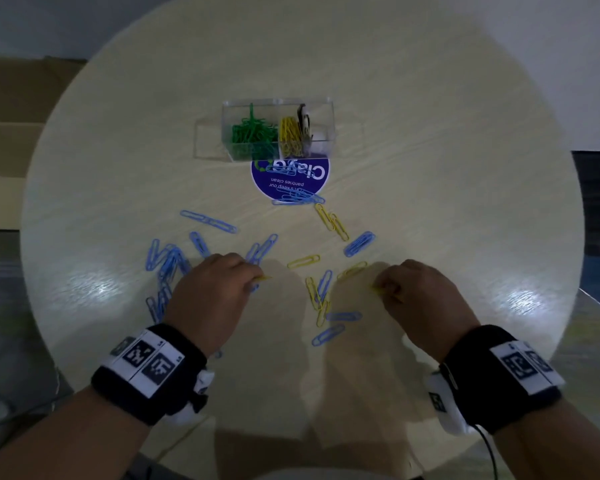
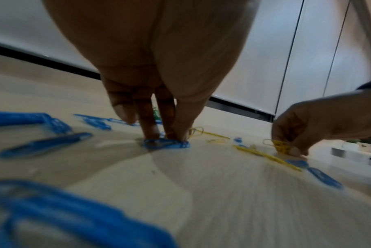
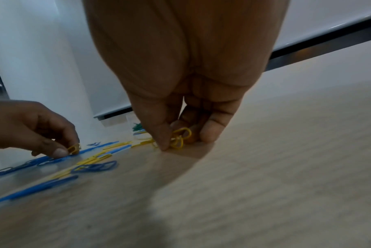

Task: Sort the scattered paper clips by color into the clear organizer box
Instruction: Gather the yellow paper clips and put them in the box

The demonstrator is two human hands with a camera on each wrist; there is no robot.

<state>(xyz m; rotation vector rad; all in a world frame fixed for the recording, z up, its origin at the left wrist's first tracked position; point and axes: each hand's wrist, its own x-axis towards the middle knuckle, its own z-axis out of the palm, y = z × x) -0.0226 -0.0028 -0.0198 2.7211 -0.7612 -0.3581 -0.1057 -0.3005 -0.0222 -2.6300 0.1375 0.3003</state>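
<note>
We see a round, pale wood-grain table (image 1: 430,133) which carries a clear plastic organizer box (image 1: 278,105), a round blue sticker (image 1: 290,183) just before it, and scattered blue paper clips (image 1: 208,221) and yellow paper clips (image 1: 303,261).

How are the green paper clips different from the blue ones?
The green paper clips are all piled inside the clear organizer box, in its left compartment; the blue paper clips lie scattered flat on the round table. The green ones are bunched in one heap with one sticking up; the blue ones are spread out in several loose groups. No green clips show on the table, and no blue ones show in the box. Both look like the same clip shape.
</note>
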